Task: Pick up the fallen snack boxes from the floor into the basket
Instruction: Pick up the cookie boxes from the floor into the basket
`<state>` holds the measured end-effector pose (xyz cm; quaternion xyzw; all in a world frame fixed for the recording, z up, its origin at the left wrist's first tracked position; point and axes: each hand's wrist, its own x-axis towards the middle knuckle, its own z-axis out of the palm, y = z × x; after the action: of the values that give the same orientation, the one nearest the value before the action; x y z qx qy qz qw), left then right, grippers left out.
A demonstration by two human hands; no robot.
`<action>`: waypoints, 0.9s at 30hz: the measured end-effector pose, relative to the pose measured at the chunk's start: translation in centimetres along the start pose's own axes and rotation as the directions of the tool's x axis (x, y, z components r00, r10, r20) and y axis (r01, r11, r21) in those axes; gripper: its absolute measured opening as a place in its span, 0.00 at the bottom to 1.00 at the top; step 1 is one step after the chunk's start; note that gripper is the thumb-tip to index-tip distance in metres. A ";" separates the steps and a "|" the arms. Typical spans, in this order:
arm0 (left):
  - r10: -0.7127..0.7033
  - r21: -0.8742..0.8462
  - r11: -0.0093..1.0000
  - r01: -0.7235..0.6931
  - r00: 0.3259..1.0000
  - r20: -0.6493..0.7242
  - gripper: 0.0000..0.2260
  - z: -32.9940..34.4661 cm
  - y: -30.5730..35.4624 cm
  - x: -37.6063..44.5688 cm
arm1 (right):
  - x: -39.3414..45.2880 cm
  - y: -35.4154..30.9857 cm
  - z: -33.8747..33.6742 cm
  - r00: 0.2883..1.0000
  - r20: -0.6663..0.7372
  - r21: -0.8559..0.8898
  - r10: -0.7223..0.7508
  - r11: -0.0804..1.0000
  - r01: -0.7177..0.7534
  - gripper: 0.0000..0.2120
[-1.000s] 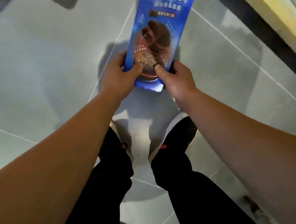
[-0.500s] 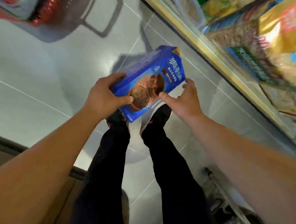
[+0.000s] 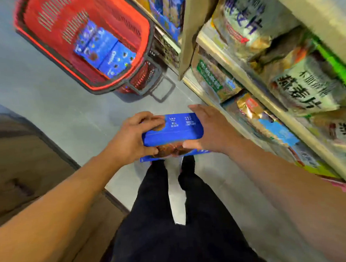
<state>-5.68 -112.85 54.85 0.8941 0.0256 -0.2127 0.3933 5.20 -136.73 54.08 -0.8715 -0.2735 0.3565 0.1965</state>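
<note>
both hands hold blue box, red basket well apart.

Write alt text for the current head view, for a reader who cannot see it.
Both hands, left hand and right hand, hold a blue snack box above the floor. Ahead stands a red basket with blue boxes already inside, beside store shelves of packaged goods on the right.
</note>
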 end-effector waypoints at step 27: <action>-0.658 -0.708 0.697 0.109 0.489 -0.573 0.45 -5.8 2.8 -24.4 | -2.3 -25.0 -1.6 0.874 0.057 -0.245 -0.482 0.842 0.481 0.50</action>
<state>-25.12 -107.64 70.02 0.6885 0.4743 0.1417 0.5300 -3.42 -119.07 69.77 -0.7938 -0.5257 0.2554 0.1685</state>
